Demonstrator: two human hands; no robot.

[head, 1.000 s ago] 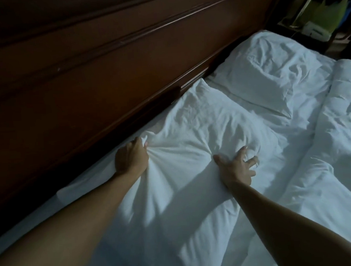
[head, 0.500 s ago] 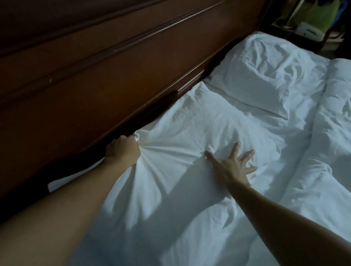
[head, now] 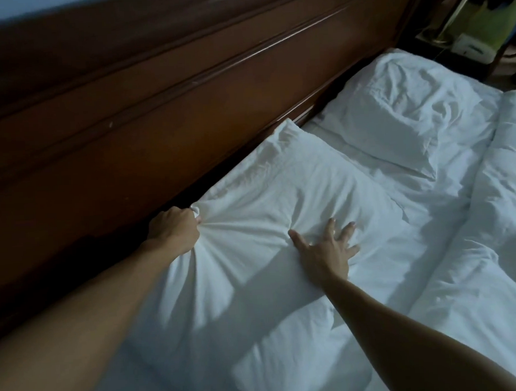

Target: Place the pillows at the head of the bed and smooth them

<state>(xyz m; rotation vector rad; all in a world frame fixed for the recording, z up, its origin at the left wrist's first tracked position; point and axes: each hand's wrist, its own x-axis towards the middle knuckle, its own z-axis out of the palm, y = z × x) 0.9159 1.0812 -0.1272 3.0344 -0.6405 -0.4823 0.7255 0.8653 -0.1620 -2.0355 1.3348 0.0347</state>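
My left hand (head: 175,229) is closed in a fist on the edge of the near pillow (head: 266,212), bunching the white cover so that creases fan out from my knuckles toward three o'clock. My right hand (head: 328,248) lies flat and open on the same pillow, fingers (head: 347,231) spread and pointing toward one o'clock, the palm pressing the fabric down. The pillow sits between and beyond my two hands, its long side running along the dark wooden headboard (head: 156,96), with its far corner at about twelve o'clock from my right hand, right against the wood. I think the pillow's near end reaches back under my forearms, though the shadow there makes the edge hard to follow.

At one o'clock from my right hand lies the second pillow (head: 405,119), wrinkled, also at the head of the bed, close beside the first. The rumpled white duvet (head: 505,212) runs down the bed at three o'clock. Past the far pillow, at the top right, a bedside table (head: 464,47) holds small things too dim to name.
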